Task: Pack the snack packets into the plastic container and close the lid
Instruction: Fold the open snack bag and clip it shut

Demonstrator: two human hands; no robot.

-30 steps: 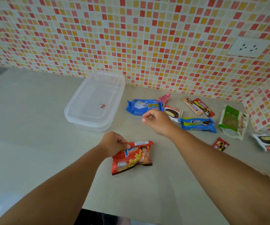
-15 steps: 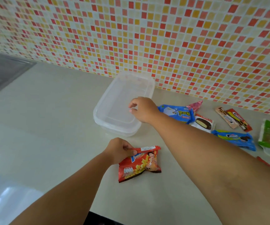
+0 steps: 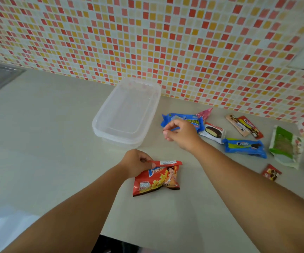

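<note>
Nearest on the pale desk lies a red chip bag, crumpled, printed with yellow fries and a white label along its top seam. The left hand pinches that seam at the bag's left corner, fingers curled round it.

A little beyond, the right hand hangs above the desk, its grip loosely curled with thumb and fingertips drawn close; whether something tiny sits between them I cannot tell. It hovers just right of the container, a clear, rounded plastic box with its lid on top, standing against the tiled wall with nothing visible inside.

Right of the hand the other packets are scattered flat: a blue packet partly under the fingers, a pink wrapper behind it, a white cake packet, a blue cookie pack, two slim sticks, a green pouch, and a small red sachet.
</note>
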